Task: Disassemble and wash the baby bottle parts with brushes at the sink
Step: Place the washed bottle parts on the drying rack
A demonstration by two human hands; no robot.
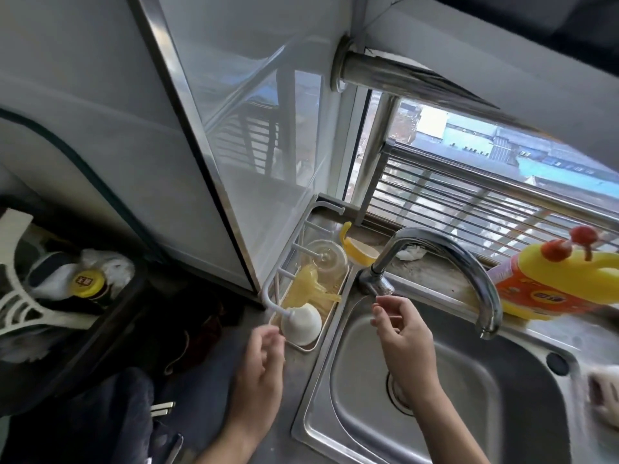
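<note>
Bottle parts parked in tray (325, 329) at left rim of sink (469, 380), within reach and draining: clear bottle (326, 259) at back, yellow pieces (308, 284), white cap (301, 324) in front. Left hand (264, 353) just beside tray, fingers loosely curled, empty. Right hand (400, 329) raised by tap (445, 252) base (water first, I'd guess). Cannot tell whether it pinches something thin.

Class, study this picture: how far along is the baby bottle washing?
Done, apparently: the clear bottle and yellow plastic parts lie apart in the cream tray beside the steel sink. In hand: nothing; the right hand reaches toward the chrome tap, the left hand hovers by the tray. Left: no water runs, no brush held; washing seems ahead.
</note>
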